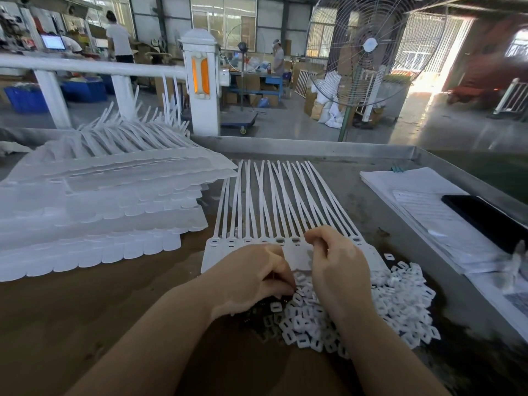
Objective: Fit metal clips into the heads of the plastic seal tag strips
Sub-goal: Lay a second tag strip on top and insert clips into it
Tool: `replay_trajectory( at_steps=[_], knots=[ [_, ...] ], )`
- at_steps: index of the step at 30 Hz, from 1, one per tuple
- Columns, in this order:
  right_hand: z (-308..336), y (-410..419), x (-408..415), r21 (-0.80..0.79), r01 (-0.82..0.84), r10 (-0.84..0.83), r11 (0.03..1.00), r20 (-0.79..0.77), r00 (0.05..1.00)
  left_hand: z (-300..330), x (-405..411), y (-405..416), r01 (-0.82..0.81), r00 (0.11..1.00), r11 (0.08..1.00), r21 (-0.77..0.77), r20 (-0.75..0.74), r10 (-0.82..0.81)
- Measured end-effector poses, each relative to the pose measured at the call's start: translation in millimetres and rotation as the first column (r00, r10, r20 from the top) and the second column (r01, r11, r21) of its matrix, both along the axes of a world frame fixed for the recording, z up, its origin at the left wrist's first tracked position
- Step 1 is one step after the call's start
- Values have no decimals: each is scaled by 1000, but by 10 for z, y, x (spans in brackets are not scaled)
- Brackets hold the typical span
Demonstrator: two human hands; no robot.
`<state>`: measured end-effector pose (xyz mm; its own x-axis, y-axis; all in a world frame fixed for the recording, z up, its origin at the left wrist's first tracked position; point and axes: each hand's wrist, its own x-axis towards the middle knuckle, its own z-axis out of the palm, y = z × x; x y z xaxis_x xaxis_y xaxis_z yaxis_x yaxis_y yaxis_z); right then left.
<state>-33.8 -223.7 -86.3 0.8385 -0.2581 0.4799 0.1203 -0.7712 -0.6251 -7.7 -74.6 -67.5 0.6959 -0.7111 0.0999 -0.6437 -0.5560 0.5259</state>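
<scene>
**Seal strip bench: both hands at the strip heads**

A joined row of white seal strips (pixel 268 212) is laid flat on the grey table (pixel 337 178), tails fanned away from the person and slotted heads (pixel 245 240) lined up along the near edge. The flat tag ends of the row are partly covered by both hands.

The left hand (pixel 251 278) is held with fingers curled, fingertips down at the edge of the clip pile; a small piece appears to be pinched there, though what it is cannot be told. The right hand (pixel 334 258) is curled above the heads towards the right of the row, thumb and forefinger drawn together in a pinch; the item held between them cannot be made out.

A loose pile of small white slotted clips (pixel 371 307) is heaped on the table just beside and under the hands, spreading to the right.

A tall stack of further white strips (pixel 108 201) is set to the left, touching the table's brown part. A sheaf of papers (pixel 423 201) is placed to the right, with a dark flat phone (pixel 485 218) resting on it. Beyond the table rim a white railing (pixel 91 67), a standing fan (pixel 368 50) and other persons at benches are seen.
</scene>
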Motion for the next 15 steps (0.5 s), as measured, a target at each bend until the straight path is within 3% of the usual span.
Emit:
replay_trajectory(
  at_steps=[4,7,15],
  knots=[
    [-10,-14,3,-31,-7,5,999,-67,998,-21,1,4,-27,999,998,-56,-21,26],
    [-22,-19,2,-66,-22,16,998,-91,996,-11,-2,15,-125,989,974,-189,-107,106],
    [-48,-6,18,-107,-45,36,993,-82,996,4,105,30,-446,880,774,-450,-377,288]
  ],
)
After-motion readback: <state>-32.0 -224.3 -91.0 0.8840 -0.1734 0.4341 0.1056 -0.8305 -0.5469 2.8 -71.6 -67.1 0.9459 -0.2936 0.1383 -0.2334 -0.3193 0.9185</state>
